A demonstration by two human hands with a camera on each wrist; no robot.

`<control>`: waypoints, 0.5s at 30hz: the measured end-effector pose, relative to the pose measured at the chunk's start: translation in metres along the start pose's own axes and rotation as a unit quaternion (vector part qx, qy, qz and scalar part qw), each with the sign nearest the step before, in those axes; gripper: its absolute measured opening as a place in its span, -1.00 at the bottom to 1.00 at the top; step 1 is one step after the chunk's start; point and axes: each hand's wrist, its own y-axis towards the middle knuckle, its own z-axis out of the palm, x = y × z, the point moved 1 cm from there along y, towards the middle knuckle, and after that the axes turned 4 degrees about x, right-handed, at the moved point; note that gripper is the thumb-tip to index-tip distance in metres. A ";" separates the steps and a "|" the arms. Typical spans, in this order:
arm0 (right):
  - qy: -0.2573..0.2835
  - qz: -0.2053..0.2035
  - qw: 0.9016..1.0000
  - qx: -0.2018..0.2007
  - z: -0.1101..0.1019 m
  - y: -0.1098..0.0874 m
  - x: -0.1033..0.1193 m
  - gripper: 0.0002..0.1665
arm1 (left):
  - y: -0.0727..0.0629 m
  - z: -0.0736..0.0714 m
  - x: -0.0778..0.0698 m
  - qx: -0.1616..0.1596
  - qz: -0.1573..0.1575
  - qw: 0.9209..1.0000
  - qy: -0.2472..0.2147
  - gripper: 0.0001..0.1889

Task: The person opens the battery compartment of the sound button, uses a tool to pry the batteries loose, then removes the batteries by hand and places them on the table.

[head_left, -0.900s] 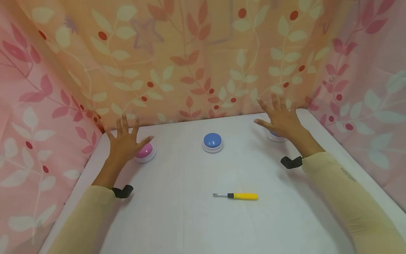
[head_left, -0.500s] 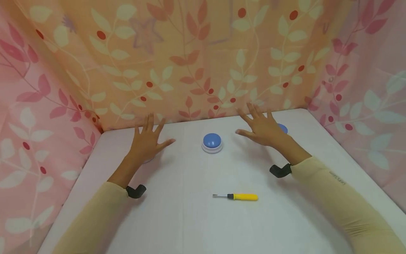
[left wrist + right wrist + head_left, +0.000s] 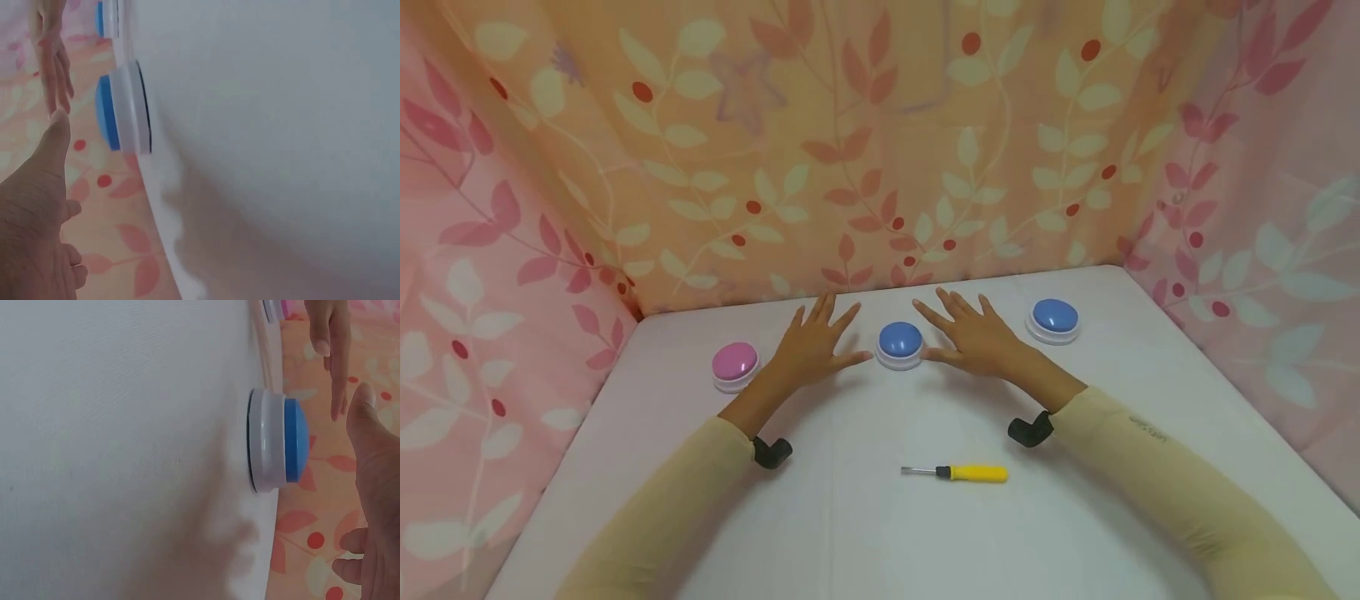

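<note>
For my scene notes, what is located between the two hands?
In the head view, the middle blue button appears between the left hand and right hand.

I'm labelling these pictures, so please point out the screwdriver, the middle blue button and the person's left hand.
Screwdriver (image 3: pixel 964 473), head view: on its yellow handle.
Middle blue button (image 3: pixel 900 341), head view: on its domed blue top.
Left hand (image 3: pixel 809 351), head view: on the back of the hand.

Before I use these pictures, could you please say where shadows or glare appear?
Head: faint shadows fall near the left hand and right hand, and the middle blue button shows a small highlight; left wrist: a broad, soft-edged shadow crosses the white tabletop; right wrist: a similar one appears.
</note>
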 end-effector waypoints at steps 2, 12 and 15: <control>0.010 0.001 1.000 0.007 0.004 0.002 0.002 0.05 | 0.005 0.006 -0.005 0.003 0.010 1.000 -0.007 -0.03; 0.058 -0.014 0.998 0.009 0.016 0.019 0.007 0.04 | 0.021 0.019 -0.023 0.020 0.038 0.996 -0.080 -0.16; 0.080 -0.013 0.997 0.014 0.019 0.024 0.007 -0.01 | 0.026 0.022 -0.025 0.025 0.035 0.995 -0.094 -0.21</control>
